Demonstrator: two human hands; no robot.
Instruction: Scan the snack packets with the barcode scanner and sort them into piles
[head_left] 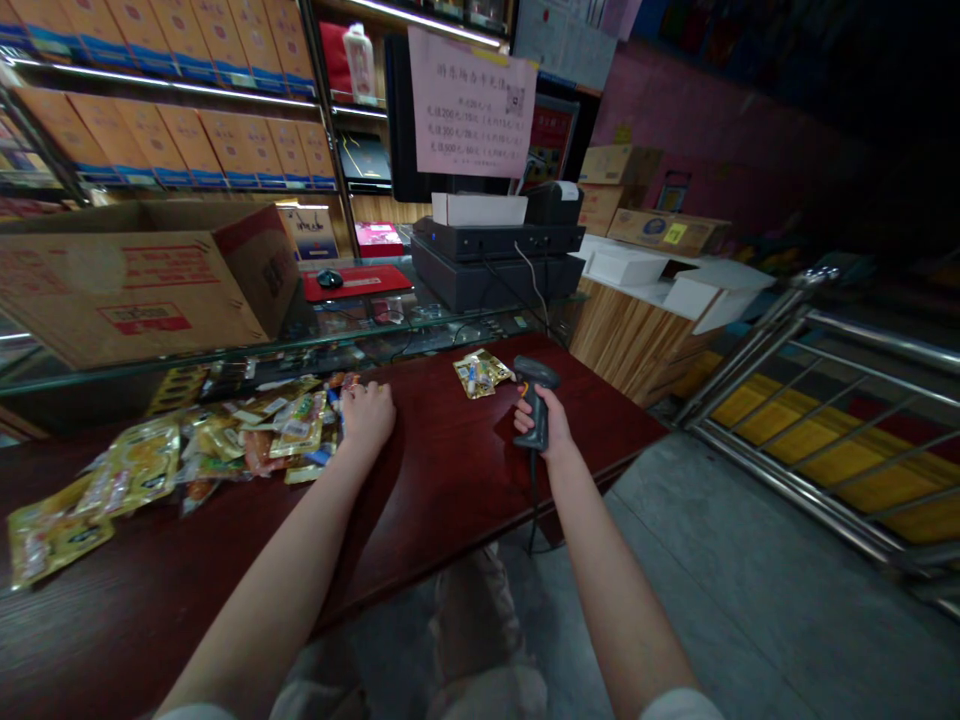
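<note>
My right hand [541,415] is wrapped round the grip of a dark grey barcode scanner [536,372], held above the reddish-brown table [442,460]. Its cord hangs over the table's front edge. Just left of the scanner head lies a small gold snack packet [481,373]. At the right end of a heap of packaged snacks [262,430] is my left hand [367,415], fingers curled down against the packets there. Its fingertips are hidden, so what they grip cannot be made out. Gold and clear packets spread from the heap toward the table's left side.
Behind the table, a glass counter bears an open cardboard box [127,290], a mouse [329,279] on a red mat and a monitor with a pink paper sign [472,110]. Cash-drawer-like black boxes [495,270] stand beneath it. A metal railing [840,420] is at right.
</note>
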